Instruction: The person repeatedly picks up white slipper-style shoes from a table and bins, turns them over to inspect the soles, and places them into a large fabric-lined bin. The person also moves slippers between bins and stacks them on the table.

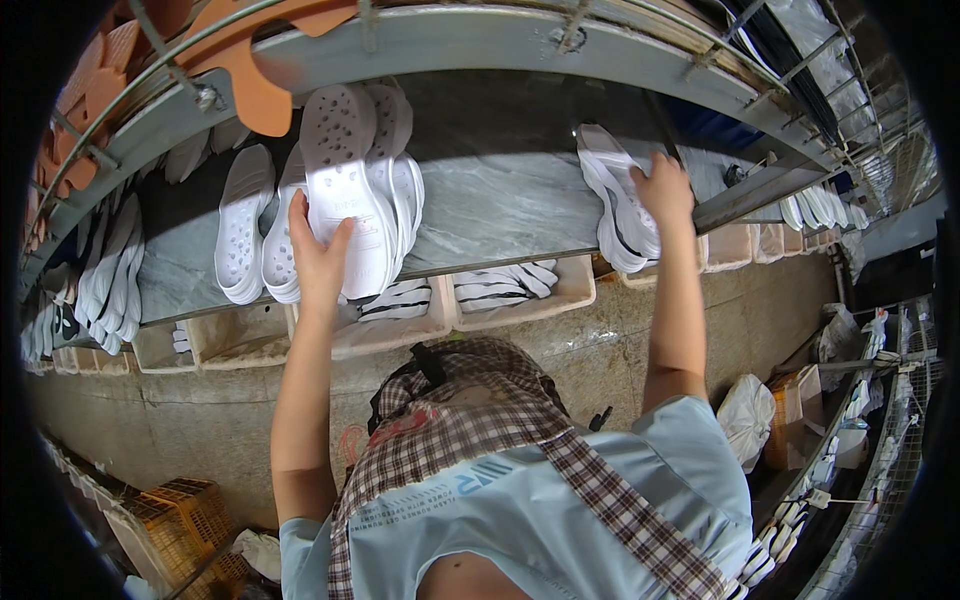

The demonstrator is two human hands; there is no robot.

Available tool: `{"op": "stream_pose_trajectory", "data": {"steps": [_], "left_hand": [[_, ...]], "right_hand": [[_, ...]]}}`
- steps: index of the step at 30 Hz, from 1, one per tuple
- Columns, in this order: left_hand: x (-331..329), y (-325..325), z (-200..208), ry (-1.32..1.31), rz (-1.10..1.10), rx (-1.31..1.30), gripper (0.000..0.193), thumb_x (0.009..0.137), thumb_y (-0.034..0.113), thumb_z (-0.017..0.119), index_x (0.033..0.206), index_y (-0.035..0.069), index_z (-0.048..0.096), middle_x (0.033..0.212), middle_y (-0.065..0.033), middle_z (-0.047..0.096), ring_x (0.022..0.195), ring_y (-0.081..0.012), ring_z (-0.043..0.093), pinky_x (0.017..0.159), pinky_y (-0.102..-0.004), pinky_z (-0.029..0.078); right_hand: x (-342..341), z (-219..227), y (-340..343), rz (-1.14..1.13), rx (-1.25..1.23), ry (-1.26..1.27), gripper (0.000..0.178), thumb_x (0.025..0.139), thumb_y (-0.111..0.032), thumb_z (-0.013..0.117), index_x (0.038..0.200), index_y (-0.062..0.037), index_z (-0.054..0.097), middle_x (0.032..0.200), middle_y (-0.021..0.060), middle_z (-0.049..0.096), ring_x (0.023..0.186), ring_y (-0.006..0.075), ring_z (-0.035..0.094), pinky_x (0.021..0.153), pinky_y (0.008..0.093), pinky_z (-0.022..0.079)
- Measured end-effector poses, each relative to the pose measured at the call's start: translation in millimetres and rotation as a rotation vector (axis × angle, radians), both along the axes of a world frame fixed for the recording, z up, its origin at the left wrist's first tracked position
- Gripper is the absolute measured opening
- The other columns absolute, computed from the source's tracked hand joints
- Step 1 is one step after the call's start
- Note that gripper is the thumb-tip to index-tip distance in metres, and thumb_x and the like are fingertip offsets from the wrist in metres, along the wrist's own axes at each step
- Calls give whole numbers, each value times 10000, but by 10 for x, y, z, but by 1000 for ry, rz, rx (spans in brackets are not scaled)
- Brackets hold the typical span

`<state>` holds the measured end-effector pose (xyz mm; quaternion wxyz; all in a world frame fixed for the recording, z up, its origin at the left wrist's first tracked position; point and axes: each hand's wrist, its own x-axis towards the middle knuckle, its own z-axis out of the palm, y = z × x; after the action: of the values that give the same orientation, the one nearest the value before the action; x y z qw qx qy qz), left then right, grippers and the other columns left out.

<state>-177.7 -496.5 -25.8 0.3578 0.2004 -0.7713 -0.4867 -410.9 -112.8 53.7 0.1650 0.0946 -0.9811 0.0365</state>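
Observation:
White shoe soles with small holes lie in stacks on the grey stone-patterned worktop. My left hand (322,262) grips the near left edge of a white shoe sole (340,140), which lies on top of other soles. To its left another white sole (244,220) rests on the worktop. Farther right, my right hand (664,190) is closed round the right edge of a small stack of white soles (612,190). Some of its fingers are hidden behind that stack's edge.
White bins (525,300) with white-and-black soles stand below the worktop's near edge. A metal rack (440,38) holding orange foam pieces (250,75) crosses above the far side. More soles (112,270) stand at the left. Yellow crates (185,525) sit on the floor behind me.

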Motion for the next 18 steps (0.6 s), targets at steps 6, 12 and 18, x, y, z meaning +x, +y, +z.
{"op": "stream_pose_trajectory", "data": {"steps": [6,12,18], "left_hand": [[-2,-128,70,-163,-44,66,694,773,73,691,1345,-29,312,1240,-202,486,1109,-258,506,937,-333,410],[-29,-234,132,-220,-132,200,694,758,73,707,1333,-38,333,1172,-168,535,1012,-213,549,862,-299,452],[-39,-206,153,-219,-128,206,656,759,68,703,1307,-57,365,1160,-149,546,1002,-204,552,859,-297,452]], "right_hand": [[-517,-435,929,47,-648,-444,203,742,-159,620,861,-4,674,811,164,671,763,224,636,694,322,484],[-404,-226,1597,-85,-640,-41,178,808,-121,594,892,24,653,715,77,637,679,128,566,634,280,448],[-266,-310,1272,-21,-593,-1,216,788,-143,581,881,40,648,768,204,638,707,268,633,652,332,474]]}}
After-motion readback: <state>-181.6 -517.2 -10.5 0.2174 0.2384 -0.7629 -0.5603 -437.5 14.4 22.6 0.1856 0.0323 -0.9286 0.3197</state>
